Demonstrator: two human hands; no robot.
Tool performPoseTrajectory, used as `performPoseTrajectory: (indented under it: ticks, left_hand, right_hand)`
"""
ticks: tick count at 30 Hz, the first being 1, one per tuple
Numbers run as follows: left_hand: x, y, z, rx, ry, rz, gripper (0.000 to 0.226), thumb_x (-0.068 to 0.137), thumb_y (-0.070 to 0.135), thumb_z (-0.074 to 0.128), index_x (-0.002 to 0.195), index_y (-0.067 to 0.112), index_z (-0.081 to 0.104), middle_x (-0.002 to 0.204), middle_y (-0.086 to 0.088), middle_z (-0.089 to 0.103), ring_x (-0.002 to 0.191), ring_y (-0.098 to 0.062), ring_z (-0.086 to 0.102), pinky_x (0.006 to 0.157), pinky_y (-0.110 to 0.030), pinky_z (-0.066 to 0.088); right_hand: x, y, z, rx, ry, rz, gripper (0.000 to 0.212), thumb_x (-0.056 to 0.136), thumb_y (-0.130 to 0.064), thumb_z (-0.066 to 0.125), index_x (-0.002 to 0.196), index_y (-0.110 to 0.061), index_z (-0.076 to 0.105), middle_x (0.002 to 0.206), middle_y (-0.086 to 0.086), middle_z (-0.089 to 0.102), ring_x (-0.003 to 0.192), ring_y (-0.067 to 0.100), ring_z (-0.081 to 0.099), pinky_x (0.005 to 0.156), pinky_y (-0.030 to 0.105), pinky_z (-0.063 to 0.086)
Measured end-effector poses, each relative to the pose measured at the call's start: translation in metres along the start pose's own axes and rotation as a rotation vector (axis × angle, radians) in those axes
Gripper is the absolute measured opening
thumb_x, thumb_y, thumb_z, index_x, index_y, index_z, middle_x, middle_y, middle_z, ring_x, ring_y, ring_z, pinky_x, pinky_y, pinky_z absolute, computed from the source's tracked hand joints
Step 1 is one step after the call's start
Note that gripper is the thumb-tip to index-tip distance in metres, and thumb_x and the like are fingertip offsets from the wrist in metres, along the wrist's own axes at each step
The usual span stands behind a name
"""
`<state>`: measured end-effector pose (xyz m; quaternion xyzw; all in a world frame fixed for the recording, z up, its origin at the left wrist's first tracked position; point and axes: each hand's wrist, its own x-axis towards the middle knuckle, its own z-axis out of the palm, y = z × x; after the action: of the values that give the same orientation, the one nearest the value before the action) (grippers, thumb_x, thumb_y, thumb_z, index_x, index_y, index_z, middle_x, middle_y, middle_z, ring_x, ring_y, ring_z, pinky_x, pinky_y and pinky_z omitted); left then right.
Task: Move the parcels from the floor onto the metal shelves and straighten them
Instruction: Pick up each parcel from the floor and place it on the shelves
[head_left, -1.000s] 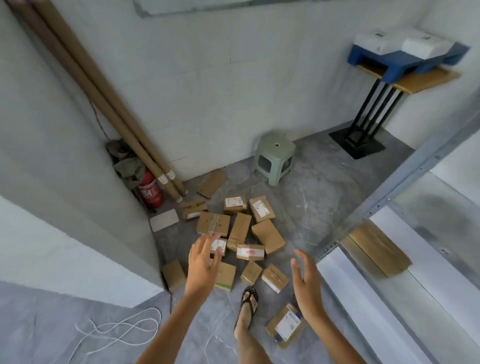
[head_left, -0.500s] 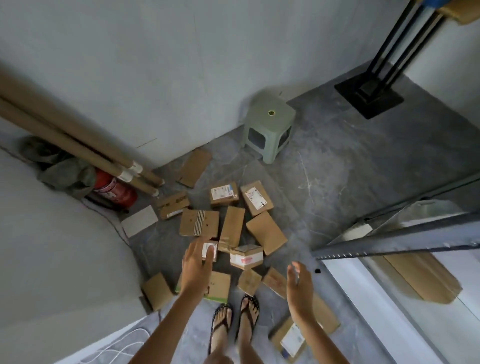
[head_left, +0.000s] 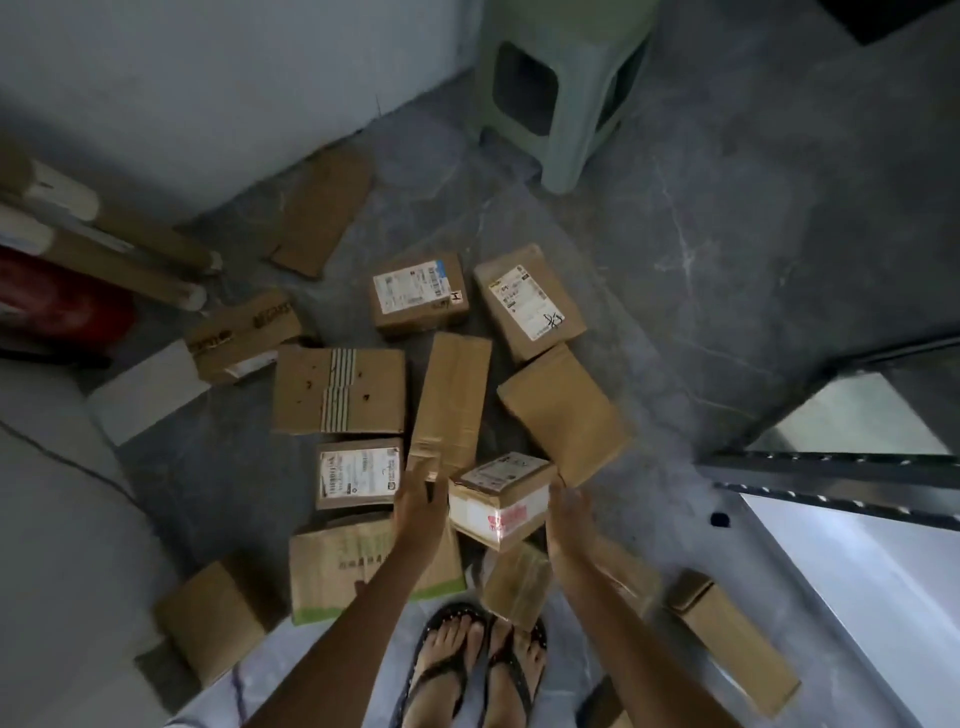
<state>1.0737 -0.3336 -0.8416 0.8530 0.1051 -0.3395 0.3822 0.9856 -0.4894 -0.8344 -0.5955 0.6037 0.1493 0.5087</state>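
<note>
Several brown cardboard parcels lie scattered on the grey floor. A small parcel with a white and red label (head_left: 498, 501) sits tilted just ahead of my feet. My left hand (head_left: 420, 501) reaches down at its left side, fingers straight, fingertips over the end of a long narrow parcel (head_left: 451, 400). My right hand (head_left: 569, 512) is at the small parcel's right edge, fingers extended. Neither hand visibly grips anything. The metal shelf (head_left: 831, 475) with a white board (head_left: 857, 582) stands at the right.
A pale green plastic stool (head_left: 566, 78) stands by the far wall. Cardboard tubes (head_left: 114, 249) and a red fire extinguisher (head_left: 57, 306) lie at the left. My sandalled feet (head_left: 467, 670) stand among parcels. A flat parcel (head_left: 732, 639) lies beside the shelf.
The view has tipped down and closer to the floor. Both hands have dropped towards the small white-and-red labelled parcel and now flank it.
</note>
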Motion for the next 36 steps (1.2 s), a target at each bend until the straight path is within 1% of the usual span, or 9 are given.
performPoseTrajectory:
  ticks: [3, 6, 11, 14, 18, 24, 26, 30, 36]
  left_hand:
    - [0.035, -0.020, 0.033, -0.064, -0.058, -0.071, 0.029, 0.100, 0.029, 0.050, 0.122, 0.012, 0.059, 0.107, -0.015, 0.064, 0.099, -0.033, 0.062, 0.083, -0.040, 0.049]
    - [0.042, -0.023, 0.052, -0.128, -0.087, -0.080, 0.026, 0.097, 0.026, 0.056, 0.115, 0.009, 0.061, 0.096, -0.010, 0.066, 0.088, -0.029, 0.064, 0.075, -0.035, 0.047]
    - [0.018, -0.019, 0.048, -0.195, -0.122, -0.033, 0.031, 0.082, 0.034, 0.056, 0.111, 0.024, 0.060, 0.113, -0.015, 0.056, 0.095, -0.032, 0.063, 0.077, -0.042, 0.055]
    - [-0.033, 0.041, 0.000, -0.258, -0.150, 0.049, 0.027, 0.091, 0.009, 0.060, 0.110, 0.028, 0.057, 0.116, -0.012, 0.052, 0.093, -0.027, 0.064, 0.075, -0.034, 0.058]
    - [-0.101, 0.133, -0.072, -0.376, -0.228, 0.156, 0.028, 0.095, 0.021, 0.062, 0.121, 0.024, 0.052, 0.111, -0.009, 0.061, 0.092, -0.015, 0.066, 0.066, -0.020, 0.053]
    - [-0.223, 0.314, -0.184, -0.457, -0.360, 0.463, 0.039, 0.099, 0.008, 0.052, 0.131, 0.028, 0.047, 0.130, -0.002, 0.059, 0.111, -0.016, 0.064, 0.085, -0.031, 0.056]
    - [-0.270, 0.376, -0.223, -0.436, -0.354, 0.587, 0.040, 0.098, 0.022, 0.053, 0.134, 0.036, 0.045, 0.138, -0.004, 0.051, 0.120, -0.017, 0.058, 0.093, -0.035, 0.054]
    - [-0.359, 0.481, -0.296, -0.457, -0.270, 0.849, 0.046, 0.098, 0.024, 0.053, 0.142, 0.022, 0.044, 0.152, -0.008, 0.035, 0.131, -0.021, 0.049, 0.093, -0.030, 0.054]
    - [-0.483, 0.576, -0.367, -0.470, -0.255, 1.182, 0.043, 0.101, 0.025, 0.050, 0.143, 0.033, 0.045, 0.157, 0.001, 0.025, 0.142, -0.019, 0.035, 0.100, -0.046, 0.051]
  right_hand:
    - [0.025, -0.006, 0.031, 0.088, 0.027, 0.106, 0.072, 0.096, -0.053, 0.047, 0.151, -0.013, 0.025, 0.153, 0.021, 0.029, 0.138, 0.038, 0.033, 0.108, 0.045, 0.033]
    - [0.043, -0.003, 0.057, 0.090, 0.012, 0.166, 0.078, 0.094, -0.050, 0.055, 0.154, -0.019, 0.016, 0.156, 0.021, 0.023, 0.136, 0.039, 0.035, 0.105, 0.043, 0.037]
    - [0.013, -0.019, 0.045, 0.004, -0.050, 0.005, 0.081, 0.087, -0.040, 0.057, 0.152, -0.044, 0.009, 0.150, 0.018, 0.031, 0.127, 0.042, 0.041, 0.107, 0.051, 0.036]
    - [-0.014, -0.021, 0.011, 0.111, -0.120, -0.129, 0.076, 0.072, -0.053, 0.060, 0.138, -0.065, 0.023, 0.138, 0.012, 0.050, 0.122, 0.037, 0.054, 0.097, 0.056, 0.046]
    - [-0.140, -0.101, -0.068, 0.308, -0.234, -0.314, 0.054, 0.082, -0.033, 0.062, 0.132, -0.044, 0.047, 0.121, 0.001, 0.067, 0.108, 0.025, 0.066, 0.088, 0.046, 0.055]
    - [-0.304, -0.232, -0.176, 0.353, -0.276, -0.623, 0.062, 0.095, -0.036, 0.054, 0.148, -0.046, 0.022, 0.145, -0.009, 0.047, 0.126, 0.009, 0.054, 0.101, 0.037, 0.050]
    - [-0.359, -0.286, -0.215, 0.335, -0.241, -0.781, 0.061, 0.099, -0.037, 0.048, 0.150, -0.043, 0.013, 0.153, -0.006, 0.036, 0.135, 0.007, 0.044, 0.106, 0.034, 0.045]
    - [-0.469, -0.371, -0.290, 0.253, -0.142, -1.072, 0.061, 0.092, -0.060, 0.042, 0.144, -0.061, 0.010, 0.160, -0.005, 0.025, 0.143, 0.019, 0.035, 0.110, 0.051, 0.039]
    - [-0.599, -0.422, -0.371, 0.336, 0.052, -1.387, 0.064, 0.093, -0.062, 0.042, 0.150, -0.040, 0.023, 0.157, -0.005, 0.029, 0.142, 0.024, 0.035, 0.107, 0.059, 0.038]
